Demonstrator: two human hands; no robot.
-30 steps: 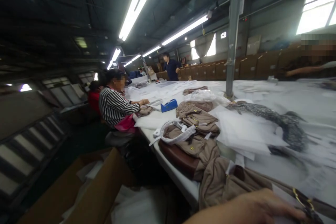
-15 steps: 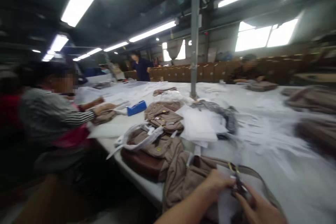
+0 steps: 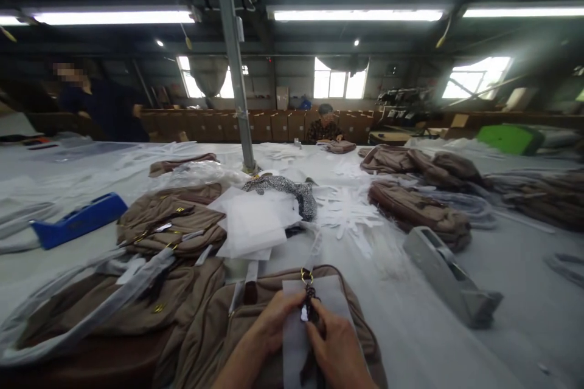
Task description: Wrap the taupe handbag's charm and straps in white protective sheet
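Observation:
A taupe fabric bag point(image 3: 255, 304) lies on the table right in front of me. Over its front is a translucent white sheet point(image 3: 331, 295). From a gold ring point(image 3: 307, 276) at the bag's top edge hangs a dark strap piece point(image 3: 312, 299) with a small shiny whitish spot. My left hand point(image 3: 278, 322) pinches this piece from the left, thumb and fingers together. On the other side my right hand point(image 3: 340, 343) grips it too, its fingers curled. A white-wrapped strap point(image 3: 314, 246) runs up from the ring. The palms hide the piece's lower part.
More taupe bags point(image 3: 171, 219) lie at left, with a stack of white sheets point(image 3: 258, 222) beyond my hands. A blue tape dispenser point(image 3: 79, 219) and a grey tape dispenser point(image 3: 451, 276) flank the work. A metal post point(image 3: 237, 73) rises from the table. A person point(image 3: 325, 124) sits opposite.
My view has swung to the right, bringing the grey dispenser and right-hand bags into sight, while the striped-sleeved person at left has left the frame. Both hands still grip the dark strap piece.

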